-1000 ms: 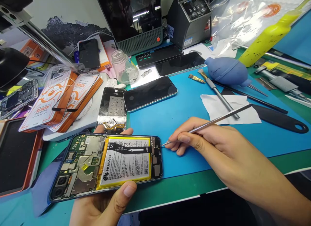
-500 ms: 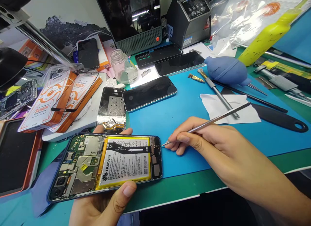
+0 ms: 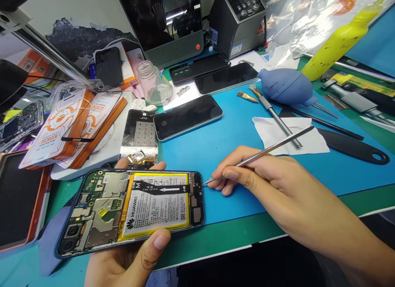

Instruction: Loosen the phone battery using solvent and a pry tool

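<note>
My left hand (image 3: 135,258) is closed round an opened smartphone (image 3: 108,233), thumb on the near edge and fingertips showing past the far edge. The phone's insides face up: circuit board and cameras at the left, a HUAWEI battery (image 3: 157,213) with yellow edging in the middle. A black flex cable with a white arrow (image 3: 163,189) lies across the battery. My right hand (image 3: 247,172) pinches a thin metal pry tool (image 3: 265,150) like a pen. Its fine tip is at the phone's right end; whether it touches the frame I cannot tell.
Beyond the phone, on the blue mat (image 3: 216,143), lie another phone (image 3: 188,117), a white wipe (image 3: 284,135), brushes (image 3: 262,100) and a blue air blower (image 3: 285,86). A glass jar (image 3: 154,83) stands behind. Orange-and-white screen boxes (image 3: 58,130) are piled at left.
The whole view has shifted slightly, moving everything a little left. Both hands keep their grips, and the tool tip stays at the phone's right end.
</note>
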The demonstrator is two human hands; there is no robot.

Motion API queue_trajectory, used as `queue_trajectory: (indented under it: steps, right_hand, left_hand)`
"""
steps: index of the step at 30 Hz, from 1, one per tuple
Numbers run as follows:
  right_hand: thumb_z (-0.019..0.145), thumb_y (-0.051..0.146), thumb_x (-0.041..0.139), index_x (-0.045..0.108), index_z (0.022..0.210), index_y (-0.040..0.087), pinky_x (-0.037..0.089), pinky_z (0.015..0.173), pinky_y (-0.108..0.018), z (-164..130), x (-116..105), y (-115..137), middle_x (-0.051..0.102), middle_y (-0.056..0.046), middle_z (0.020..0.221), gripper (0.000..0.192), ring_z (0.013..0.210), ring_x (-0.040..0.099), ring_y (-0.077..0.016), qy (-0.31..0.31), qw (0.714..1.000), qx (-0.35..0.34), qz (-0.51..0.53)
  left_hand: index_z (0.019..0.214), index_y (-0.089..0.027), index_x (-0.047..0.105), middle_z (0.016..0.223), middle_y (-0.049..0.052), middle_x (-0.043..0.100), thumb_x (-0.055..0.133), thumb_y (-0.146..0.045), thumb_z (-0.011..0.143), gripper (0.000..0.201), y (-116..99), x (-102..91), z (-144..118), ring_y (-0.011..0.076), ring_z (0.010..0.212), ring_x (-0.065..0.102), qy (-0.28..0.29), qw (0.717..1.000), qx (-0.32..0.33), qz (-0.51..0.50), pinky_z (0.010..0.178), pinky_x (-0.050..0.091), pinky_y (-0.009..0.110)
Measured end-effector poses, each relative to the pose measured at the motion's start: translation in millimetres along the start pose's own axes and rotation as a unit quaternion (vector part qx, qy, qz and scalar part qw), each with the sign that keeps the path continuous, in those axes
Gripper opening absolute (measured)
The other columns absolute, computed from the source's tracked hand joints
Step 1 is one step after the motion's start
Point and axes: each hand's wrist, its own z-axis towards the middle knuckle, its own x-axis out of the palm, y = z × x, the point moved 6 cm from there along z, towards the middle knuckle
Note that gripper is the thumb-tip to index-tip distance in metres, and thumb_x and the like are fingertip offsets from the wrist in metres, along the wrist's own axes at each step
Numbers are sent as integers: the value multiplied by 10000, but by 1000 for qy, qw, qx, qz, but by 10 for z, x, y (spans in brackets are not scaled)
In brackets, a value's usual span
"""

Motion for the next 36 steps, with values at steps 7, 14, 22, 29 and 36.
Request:
queue_trajectory:
  steps: [7, 14, 22, 29, 36]
  right_hand:
    - [1200, 315, 641, 866, 961, 234, 630, 800, -80, -8, -11, 9, 847, 37, 949, 338, 831, 823, -49, 2, 1000, -3, 10]
    - [1223, 327, 612, 851, 1012, 232, 641, 840, -90, -45, -19, 14, 854, 38, 1004, 333, 886, 831, -51, 17, 1000, -7, 16]
    - [1221, 417, 638, 840, 1014, 212, 673, 844, -162, -55, -11, 19, 843, 4, 988, 355, 878, 839, -96, 7, 999, -5, 36]
    - [1219, 446, 672, 853, 1056, 235, 654, 868, -166, -54, -9, -2, 842, 13, 1023, 322, 909, 830, -92, 5, 1000, -8, 26]
    - [1226, 449, 666, 851, 1041, 250, 645, 863, -158, -65, -5, -9, 854, 29, 1010, 328, 923, 834, -85, 7, 1000, -4, 14]
  left_hand:
    - [1600, -256, 716, 1782, 70, 647, 1189, -712, 441, 1332, 53, -87, -4, 457, 1853, 289, -40, 997, 1, 61, 1494, 234, 412]
    - [1504, -214, 802, 1402, 144, 874, 1198, -566, 494, 1140, 110, -138, 125, 506, 1461, 767, 0, 999, 37, 40, 859, 808, 367]
    - [1723, -264, 609, 1372, 127, 898, 1181, -580, 606, 1294, 10, 36, 113, 421, 1287, 871, 29, 999, 39, -17, 898, 797, 353]
    - [1736, -259, 608, 1552, 139, 828, 1179, -624, 606, 1318, -124, 144, 3, 427, 1433, 809, 45, 998, 0, -53, 996, 779, 330]
    - [1814, -342, 496, 1586, 95, 818, 1193, -663, 583, 1450, -112, 161, -33, 365, 1290, 882, 20, 997, 11, -80, 945, 754, 246]
